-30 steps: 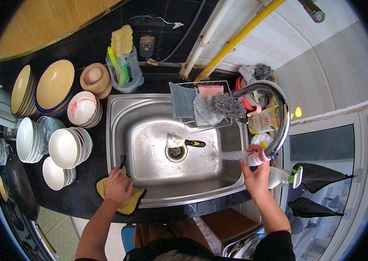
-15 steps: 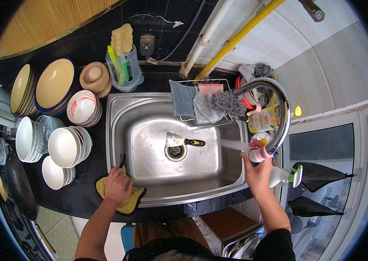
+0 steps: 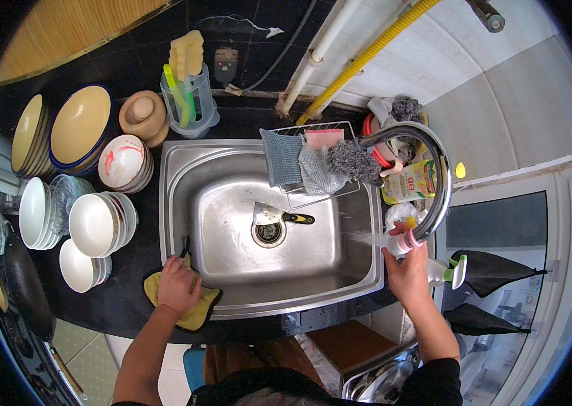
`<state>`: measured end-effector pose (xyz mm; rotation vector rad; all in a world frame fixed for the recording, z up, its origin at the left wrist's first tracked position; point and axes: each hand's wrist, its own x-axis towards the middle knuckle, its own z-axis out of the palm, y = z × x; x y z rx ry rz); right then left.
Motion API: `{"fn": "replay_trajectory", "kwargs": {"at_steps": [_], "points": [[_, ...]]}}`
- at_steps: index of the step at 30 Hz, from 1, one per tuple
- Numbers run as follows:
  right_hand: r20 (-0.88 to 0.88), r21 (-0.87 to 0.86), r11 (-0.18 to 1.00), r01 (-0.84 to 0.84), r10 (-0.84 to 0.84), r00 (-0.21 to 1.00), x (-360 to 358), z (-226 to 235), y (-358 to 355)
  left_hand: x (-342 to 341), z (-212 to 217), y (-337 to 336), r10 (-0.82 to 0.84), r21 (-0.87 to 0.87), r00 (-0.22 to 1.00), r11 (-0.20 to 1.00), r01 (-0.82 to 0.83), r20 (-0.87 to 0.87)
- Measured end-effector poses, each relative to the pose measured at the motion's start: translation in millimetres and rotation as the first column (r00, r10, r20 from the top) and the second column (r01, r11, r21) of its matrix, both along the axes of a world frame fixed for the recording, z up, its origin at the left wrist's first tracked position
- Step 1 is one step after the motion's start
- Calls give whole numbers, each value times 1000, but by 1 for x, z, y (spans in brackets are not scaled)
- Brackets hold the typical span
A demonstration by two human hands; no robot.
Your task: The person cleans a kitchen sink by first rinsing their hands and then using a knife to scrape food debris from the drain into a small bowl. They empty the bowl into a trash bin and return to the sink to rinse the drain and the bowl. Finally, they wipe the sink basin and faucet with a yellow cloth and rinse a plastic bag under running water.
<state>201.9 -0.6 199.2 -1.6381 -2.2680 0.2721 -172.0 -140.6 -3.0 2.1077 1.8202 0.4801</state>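
My left hand (image 3: pixel 177 284) presses flat on a yellow cloth (image 3: pixel 194 312) lying on the dark counter at the front left corner of the steel sink (image 3: pixel 232 203). My right hand (image 3: pixel 406 271) grips the spray head (image 3: pixel 401 241) of the curved grey flexible faucet (image 3: pixel 438 176) at the sink's right rim. Water sprays from the head leftward into the basin. A scraper with a black and yellow handle (image 3: pixel 279 216) lies by the drain (image 3: pixel 269 232).
Stacks of bowls (image 3: pixel 96 223) and plates (image 3: pixel 32 135) fill the counter at left. A wire rack (image 3: pixel 313 159) with cloths and sponges hangs at the sink's back. A clear holder with sponges (image 3: pixel 188 95) stands behind. A detergent pouch (image 3: pixel 411 183) and spray bottle (image 3: pixel 445 271) sit at right.
The spray head in my right hand has turned slightly, and the water stream now reaches further left over the sink. My left hand stays on the cloth.
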Motion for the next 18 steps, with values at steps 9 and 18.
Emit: {"fn": "replay_trajectory", "kwargs": {"at_steps": [9, 18], "points": [[57, -35, 999, -17, 19, 998, 3, 5, 0, 1, 1, -1, 7, 31, 1000, 999, -7, -4], [161, -124, 992, -8, 28, 986, -1, 21, -2, 2, 3, -1, 21, 14, 1000, 1000, -21, -4]]}}
